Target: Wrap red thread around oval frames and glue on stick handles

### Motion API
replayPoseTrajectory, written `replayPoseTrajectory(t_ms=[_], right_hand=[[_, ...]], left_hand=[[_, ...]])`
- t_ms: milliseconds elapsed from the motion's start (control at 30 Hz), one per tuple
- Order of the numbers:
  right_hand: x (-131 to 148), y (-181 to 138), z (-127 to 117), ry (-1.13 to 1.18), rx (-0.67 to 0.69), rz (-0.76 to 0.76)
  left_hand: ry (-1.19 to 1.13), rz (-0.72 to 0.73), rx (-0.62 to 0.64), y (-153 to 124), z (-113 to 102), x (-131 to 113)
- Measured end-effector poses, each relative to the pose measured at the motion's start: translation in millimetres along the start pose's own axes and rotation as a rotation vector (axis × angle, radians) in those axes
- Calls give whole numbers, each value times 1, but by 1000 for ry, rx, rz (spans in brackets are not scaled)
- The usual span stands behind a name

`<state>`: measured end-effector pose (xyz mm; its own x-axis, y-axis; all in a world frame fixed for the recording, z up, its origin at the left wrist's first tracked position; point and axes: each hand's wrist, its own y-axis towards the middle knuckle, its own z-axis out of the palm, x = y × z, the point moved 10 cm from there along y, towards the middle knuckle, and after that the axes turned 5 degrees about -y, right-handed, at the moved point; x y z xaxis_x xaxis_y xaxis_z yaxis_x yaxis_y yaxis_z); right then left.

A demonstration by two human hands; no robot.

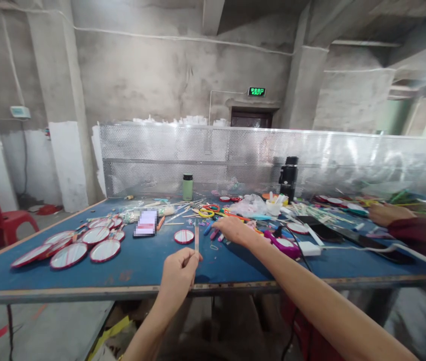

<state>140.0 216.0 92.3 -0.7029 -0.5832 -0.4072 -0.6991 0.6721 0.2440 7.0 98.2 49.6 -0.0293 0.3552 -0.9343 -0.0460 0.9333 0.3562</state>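
My left hand (179, 273) is closed in a pinch around a thin flat stick (196, 238), which points upward just beyond the table's front edge. To the right, my right hand (232, 230) is stretched palm down over a heap of small coloured pieces, among them a blue piece (207, 229). Its fingers are bunched and bent down; anything between the fingertips is hidden. A small round red-rimmed disc (184, 236) lies flat just left of the stick. Yellow-handled scissors (206, 212) lie behind the heap.
Several larger red-rimmed discs (68, 255) overlap at the left of the blue table (137, 276). A phone (146, 222), a green bottle (187, 187), a black flask (289, 178) and a purple device (283, 245) with a cable stand or lie around. A co-worker's hand (389, 215) is at the right.
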Motion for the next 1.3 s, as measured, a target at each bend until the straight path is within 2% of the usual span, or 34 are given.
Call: replayPoseTrajectory(t_ms=[133, 367, 433, 533, 633, 700, 733, 833, 933, 1133, 1300], right_hand=[[-6, -8, -1, -24, -27, -50], [9, 0, 0, -42, -47, -183], [8, 0, -9, -40, -73, -176], [3, -12, -34, -25, -155, -127], [1, -36, -75, 69, -345, -1], [-10, -67, -110, 460, -697, 191], [-11, -81, -116, 645, -822, 263], [7, -97, -108, 1145, -991, 307], [30, -96, -92, 1339, -1068, 296], [38, -107, -71, 1303, -1274, 353], [46, -115, -72, 1184, -1293, 348]], left_hand=[[-12, -4, 2, 0, 0, 2], [-16, -5, -5, 0, -1, 1], [-20, -4, -3, 0, 0, 0], [-27, -1, -2, 0, 0, 0], [-31, 6, -11, -1, -1, 0], [-40, 12, -18, -1, -2, 0], [-47, 11, -19, -1, -1, 1], [-55, 10, -13, -1, -1, 2], [-33, 29, -14, 0, -1, 2], [-3, 39, -28, 2, -3, 3], [10, 44, -42, 3, -3, 1]])
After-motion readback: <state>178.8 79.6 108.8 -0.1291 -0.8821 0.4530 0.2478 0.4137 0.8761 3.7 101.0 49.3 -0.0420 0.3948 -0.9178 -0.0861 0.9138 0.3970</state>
